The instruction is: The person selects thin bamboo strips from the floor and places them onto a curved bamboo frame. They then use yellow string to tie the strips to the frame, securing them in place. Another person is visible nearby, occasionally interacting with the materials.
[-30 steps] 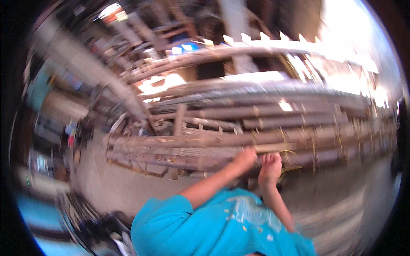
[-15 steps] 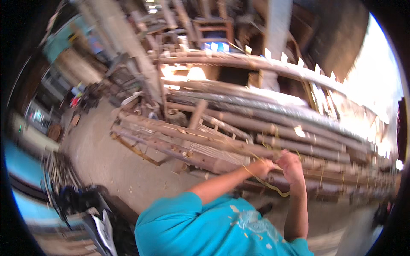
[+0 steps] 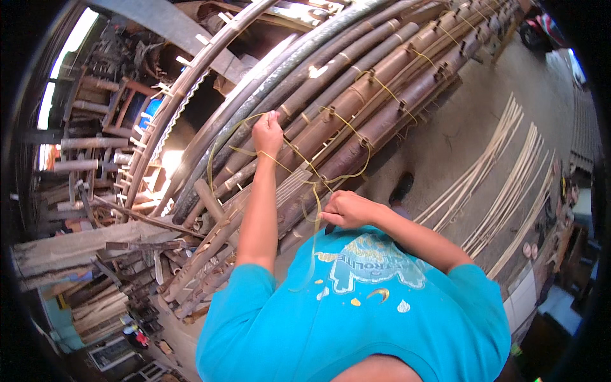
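Observation:
My left hand (image 3: 268, 135) is raised over the bamboo poles, its fingers closed on a thin yellow-green strip (image 3: 214, 143) that loops down to its left. Nearer my body, my right hand (image 3: 349, 209) is closed beside the bound slats. A small dark end shows below its fist, but I cannot make out what it belongs to. Yellow strip also curls and hangs beside this hand. Between the hands lies a bundle of thin slats (image 3: 298, 184), with yellow ties crossing it. It rests between two thick brown bamboo poles (image 3: 356, 95) studded with short pegs.
More long poles (image 3: 254, 95) lie beyond the work. On the floor at right are several bunches of thin pale sticks (image 3: 509, 184). A dark shoe (image 3: 401, 188) shows beside the poles. Wood pieces and a chair-like frame (image 3: 124, 102) crowd the left.
My view has swung round and the blur has gone. My hands, close together before, are now apart: the left is raised away with the strip, the right is near my body.

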